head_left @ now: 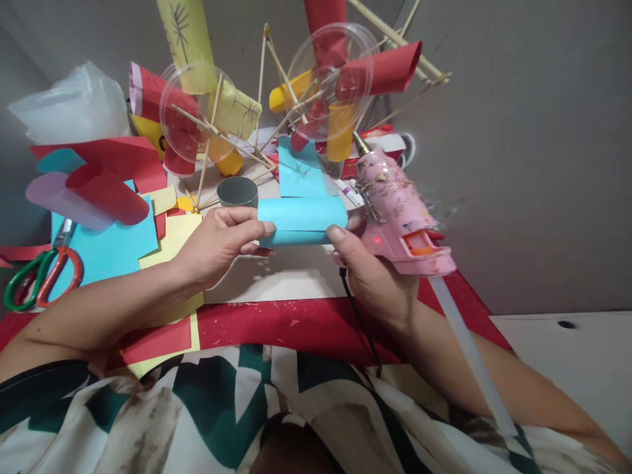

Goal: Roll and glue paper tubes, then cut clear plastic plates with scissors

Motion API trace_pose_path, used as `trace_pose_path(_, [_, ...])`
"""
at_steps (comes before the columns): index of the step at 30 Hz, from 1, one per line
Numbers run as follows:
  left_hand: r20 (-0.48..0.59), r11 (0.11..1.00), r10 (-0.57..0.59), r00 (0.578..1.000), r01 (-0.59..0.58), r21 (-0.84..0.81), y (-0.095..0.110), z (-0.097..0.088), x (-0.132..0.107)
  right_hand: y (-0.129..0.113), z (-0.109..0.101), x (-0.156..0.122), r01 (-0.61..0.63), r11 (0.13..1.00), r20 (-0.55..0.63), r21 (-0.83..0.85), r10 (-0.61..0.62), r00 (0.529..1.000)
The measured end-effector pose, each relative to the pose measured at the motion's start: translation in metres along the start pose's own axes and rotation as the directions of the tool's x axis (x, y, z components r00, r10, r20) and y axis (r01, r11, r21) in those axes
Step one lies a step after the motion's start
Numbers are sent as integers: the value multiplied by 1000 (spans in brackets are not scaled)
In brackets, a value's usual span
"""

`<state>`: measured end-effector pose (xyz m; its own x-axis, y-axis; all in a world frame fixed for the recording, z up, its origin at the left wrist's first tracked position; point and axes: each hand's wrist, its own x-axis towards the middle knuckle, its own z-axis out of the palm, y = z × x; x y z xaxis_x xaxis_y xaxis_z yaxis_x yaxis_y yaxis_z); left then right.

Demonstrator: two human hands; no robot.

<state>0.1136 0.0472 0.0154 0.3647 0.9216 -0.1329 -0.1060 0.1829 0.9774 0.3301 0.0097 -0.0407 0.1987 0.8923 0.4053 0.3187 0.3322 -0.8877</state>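
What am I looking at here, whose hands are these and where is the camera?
There is no machine: these are one person's bare hands, seen by a camera worn on their head, looking down. The left hand pinches one end of a rolled blue paper tube. The right hand grips a pink glue gun, nozzle up, and its thumb touches the tube's other end. On the surface lie coloured paper sheets, scissors at the left, a small grey cylinder, and behind them a model of sticks, paper rolls and clear discs.
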Motion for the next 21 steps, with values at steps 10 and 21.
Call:
trace_pose_path(10, [55, 998, -54, 997, 55, -15, -3, 2, -4, -19, 3, 1, -74, 994, 51, 79, 70, 996])
trace_pose_path(21, [19, 1000, -12, 1000, 13, -21, -11, 1, -4, -22, 10, 0, 13, 998, -21, 57, -12, 1000])
